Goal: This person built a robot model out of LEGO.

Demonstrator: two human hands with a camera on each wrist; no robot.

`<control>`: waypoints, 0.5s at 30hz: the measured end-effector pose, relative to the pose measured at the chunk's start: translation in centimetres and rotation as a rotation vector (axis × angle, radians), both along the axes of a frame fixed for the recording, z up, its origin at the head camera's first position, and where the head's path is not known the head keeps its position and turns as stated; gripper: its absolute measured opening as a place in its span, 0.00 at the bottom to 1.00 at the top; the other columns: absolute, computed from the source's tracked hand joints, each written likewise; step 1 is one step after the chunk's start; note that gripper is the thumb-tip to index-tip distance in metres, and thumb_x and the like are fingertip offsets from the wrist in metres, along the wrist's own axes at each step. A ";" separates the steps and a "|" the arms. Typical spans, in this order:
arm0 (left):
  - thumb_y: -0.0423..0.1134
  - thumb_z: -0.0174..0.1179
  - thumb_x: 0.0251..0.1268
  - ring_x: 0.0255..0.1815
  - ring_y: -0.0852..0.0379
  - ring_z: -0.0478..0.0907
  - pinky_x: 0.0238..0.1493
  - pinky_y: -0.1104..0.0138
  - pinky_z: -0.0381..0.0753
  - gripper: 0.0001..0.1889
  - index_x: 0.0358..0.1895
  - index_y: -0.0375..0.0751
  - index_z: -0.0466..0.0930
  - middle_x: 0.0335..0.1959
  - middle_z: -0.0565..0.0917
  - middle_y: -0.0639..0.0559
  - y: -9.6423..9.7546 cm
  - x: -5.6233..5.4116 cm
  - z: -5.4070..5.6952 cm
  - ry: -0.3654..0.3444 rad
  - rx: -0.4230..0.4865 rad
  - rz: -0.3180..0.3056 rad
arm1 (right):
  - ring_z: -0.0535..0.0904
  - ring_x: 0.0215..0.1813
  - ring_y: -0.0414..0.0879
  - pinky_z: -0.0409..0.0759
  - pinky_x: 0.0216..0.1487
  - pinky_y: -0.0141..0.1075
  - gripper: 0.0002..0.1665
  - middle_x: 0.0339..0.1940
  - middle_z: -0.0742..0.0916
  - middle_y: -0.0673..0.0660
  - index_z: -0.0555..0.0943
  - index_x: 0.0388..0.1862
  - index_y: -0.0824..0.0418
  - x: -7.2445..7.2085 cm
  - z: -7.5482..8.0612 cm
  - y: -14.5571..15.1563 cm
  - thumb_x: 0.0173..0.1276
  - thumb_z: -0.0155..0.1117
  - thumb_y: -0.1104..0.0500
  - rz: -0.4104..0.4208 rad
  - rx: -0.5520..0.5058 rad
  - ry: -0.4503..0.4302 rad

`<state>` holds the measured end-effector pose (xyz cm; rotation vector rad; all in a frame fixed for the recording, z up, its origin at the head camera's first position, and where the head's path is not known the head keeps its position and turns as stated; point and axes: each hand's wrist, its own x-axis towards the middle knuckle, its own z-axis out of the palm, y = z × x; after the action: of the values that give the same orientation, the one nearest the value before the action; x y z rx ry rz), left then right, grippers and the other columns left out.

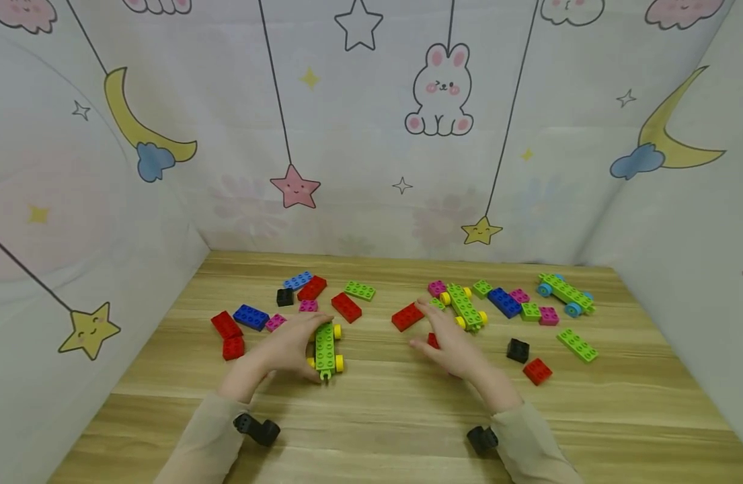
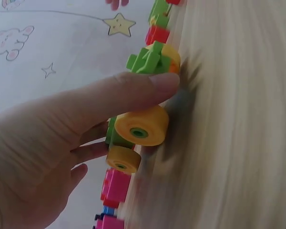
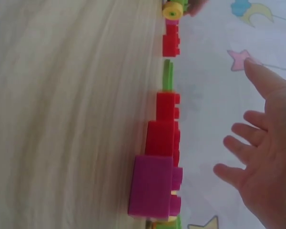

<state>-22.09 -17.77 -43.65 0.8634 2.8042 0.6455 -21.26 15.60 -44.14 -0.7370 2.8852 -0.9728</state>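
Note:
My left hand [image 1: 292,346] grips a lime-green toy car base [image 1: 325,348] with yellow wheels, its thumb at the near end. In the left wrist view, the thumb lies across the side of the car base [image 2: 150,62] just above a yellow wheel [image 2: 142,126]. Fingers spread and holding nothing, my right hand [image 1: 452,346] hovers over the table. It partly hides a red brick [image 1: 433,341] beneath it. Another red brick [image 1: 407,316] lies just beyond its fingertips. In the right wrist view, a magenta brick [image 3: 151,186] stands in a row with red bricks [image 3: 160,136], apart from the hand.
Beyond my right hand is a second green car base [image 1: 465,308] with yellow wheels; a blue-wheeled one [image 1: 566,294] stands far right. Red, blue, magenta, green and black bricks are scattered on both sides, including a black brick [image 1: 518,349]. Fabric walls [image 1: 371,134] enclose the wooden table [image 1: 371,430].

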 end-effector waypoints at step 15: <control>0.51 0.82 0.34 0.70 0.42 0.65 0.69 0.47 0.67 0.56 0.71 0.35 0.64 0.68 0.71 0.42 3.9 0.8 -0.2 -0.050 0.005 -0.050 | 0.65 0.74 0.58 0.65 0.71 0.55 0.41 0.74 0.70 0.61 0.62 0.75 0.62 1.1 -0.1 -2.9 0.69 0.65 0.50 0.097 0.002 -0.112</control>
<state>-21.26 -13.88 -43.89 0.9021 2.7283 0.6577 -20.16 12.69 -44.23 -0.7872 2.7274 -0.9671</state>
